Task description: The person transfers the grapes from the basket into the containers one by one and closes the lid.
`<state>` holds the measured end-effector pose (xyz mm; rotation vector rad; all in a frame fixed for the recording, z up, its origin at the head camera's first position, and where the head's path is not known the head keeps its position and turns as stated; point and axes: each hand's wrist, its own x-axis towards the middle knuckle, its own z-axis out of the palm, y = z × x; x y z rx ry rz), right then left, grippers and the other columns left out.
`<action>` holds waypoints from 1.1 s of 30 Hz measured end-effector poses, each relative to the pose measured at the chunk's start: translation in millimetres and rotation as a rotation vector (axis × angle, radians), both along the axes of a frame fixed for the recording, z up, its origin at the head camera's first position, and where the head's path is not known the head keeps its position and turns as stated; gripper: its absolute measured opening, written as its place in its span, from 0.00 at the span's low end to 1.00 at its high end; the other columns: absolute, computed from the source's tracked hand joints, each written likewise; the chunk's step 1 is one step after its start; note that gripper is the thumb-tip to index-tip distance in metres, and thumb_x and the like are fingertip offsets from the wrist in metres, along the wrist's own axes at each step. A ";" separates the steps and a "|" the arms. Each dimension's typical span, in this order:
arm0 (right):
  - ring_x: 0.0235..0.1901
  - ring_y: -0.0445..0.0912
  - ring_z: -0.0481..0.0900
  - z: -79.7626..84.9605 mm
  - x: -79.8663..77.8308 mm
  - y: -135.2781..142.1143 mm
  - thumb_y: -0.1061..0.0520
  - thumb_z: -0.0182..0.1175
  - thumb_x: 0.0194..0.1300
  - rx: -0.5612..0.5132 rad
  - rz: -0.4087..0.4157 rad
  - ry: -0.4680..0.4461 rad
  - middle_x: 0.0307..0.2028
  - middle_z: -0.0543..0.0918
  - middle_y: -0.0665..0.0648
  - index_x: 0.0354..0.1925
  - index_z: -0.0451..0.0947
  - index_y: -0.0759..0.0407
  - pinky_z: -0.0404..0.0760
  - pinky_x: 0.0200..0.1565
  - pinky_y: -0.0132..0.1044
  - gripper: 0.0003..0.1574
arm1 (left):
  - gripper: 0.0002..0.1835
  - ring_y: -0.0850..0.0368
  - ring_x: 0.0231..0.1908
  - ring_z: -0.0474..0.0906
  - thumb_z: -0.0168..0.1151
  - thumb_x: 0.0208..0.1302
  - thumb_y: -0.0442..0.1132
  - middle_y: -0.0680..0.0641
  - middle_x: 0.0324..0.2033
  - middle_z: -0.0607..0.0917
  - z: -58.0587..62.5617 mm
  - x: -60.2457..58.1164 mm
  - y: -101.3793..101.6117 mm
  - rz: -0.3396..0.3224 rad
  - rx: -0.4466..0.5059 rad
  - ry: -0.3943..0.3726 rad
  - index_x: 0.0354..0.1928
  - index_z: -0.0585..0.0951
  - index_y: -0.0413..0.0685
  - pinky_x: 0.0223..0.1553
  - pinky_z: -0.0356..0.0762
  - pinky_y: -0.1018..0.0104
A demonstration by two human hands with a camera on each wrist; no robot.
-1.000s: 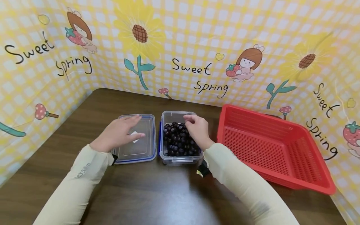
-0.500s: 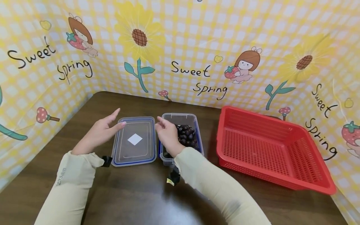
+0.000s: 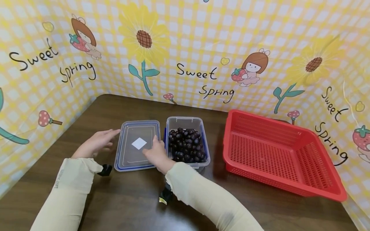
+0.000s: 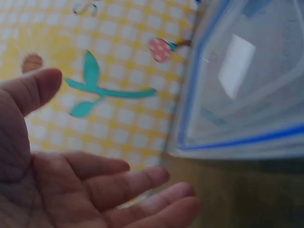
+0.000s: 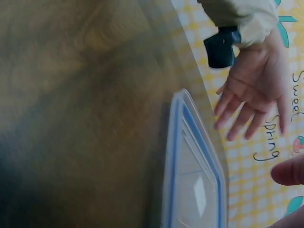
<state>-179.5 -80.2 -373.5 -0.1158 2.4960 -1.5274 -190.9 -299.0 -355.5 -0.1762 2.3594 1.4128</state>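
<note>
A clear lid (image 3: pixel 127 154) with a blue seal and a white diamond sticker (image 3: pixel 139 143) lies flat on the table. Just off its left edge is my left hand (image 3: pixel 93 146), fingers extended and the palm (image 4: pixel 57 194) bare in the left wrist view. My right hand (image 3: pixel 158 156) hovers over the lid's right side, thumb and fingers spread apart, holding nothing. To the right of the lid stands a clear plastic container (image 3: pixel 185 122), uncovered. Small round dark purple fruits (image 3: pixel 186 146), grape-like, fill much of it.
A red perforated basket (image 3: pixel 260 157) stands on the right of the brown wooden table (image 3: pixel 130 199). Yellow checked cloth (image 3: pixel 196 48) with printed flowers hangs behind and at both sides.
My right hand has moved left from above the fruit container to the lid's right side. My left hand has drawn back from over the lid to its left edge and come lower.
</note>
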 end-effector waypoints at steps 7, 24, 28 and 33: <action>0.70 0.64 0.48 -14.1 19.2 -7.4 0.61 0.66 0.54 0.110 0.042 -0.053 0.70 0.48 0.75 0.73 0.50 0.67 0.57 0.67 0.49 0.54 | 0.43 0.52 0.37 0.79 0.37 0.73 0.57 0.21 0.65 0.54 -23.5 3.0 -9.6 0.092 0.065 -0.101 0.71 0.42 0.25 0.38 0.82 0.62; 0.70 0.64 0.48 -23.5 38.5 -2.7 0.64 0.66 0.51 0.169 0.042 0.001 0.71 0.47 0.73 0.71 0.53 0.69 0.57 0.67 0.51 0.53 | 0.32 0.58 0.26 0.80 0.51 0.68 0.32 0.47 0.32 0.80 -48.2 12.9 0.1 0.004 0.098 -0.024 0.65 0.51 0.18 0.26 0.83 0.64; 0.69 0.63 0.53 -24.1 41.7 1.4 0.63 0.66 0.51 0.165 0.037 0.026 0.70 0.52 0.73 0.70 0.56 0.70 0.60 0.66 0.49 0.51 | 0.33 0.59 0.27 0.78 0.50 0.64 0.26 0.48 0.30 0.78 -49.3 10.7 -2.9 -0.037 0.106 -0.022 0.65 0.49 0.15 0.28 0.83 0.65; 0.65 0.65 0.61 -26.2 42.4 3.7 0.65 0.67 0.49 0.175 0.042 0.041 0.68 0.56 0.73 0.70 0.56 0.70 0.66 0.63 0.48 0.52 | 0.35 0.59 0.27 0.77 0.49 0.64 0.25 0.47 0.30 0.78 -50.7 10.0 -12.6 -0.060 0.166 -0.064 0.66 0.45 0.16 0.30 0.83 0.66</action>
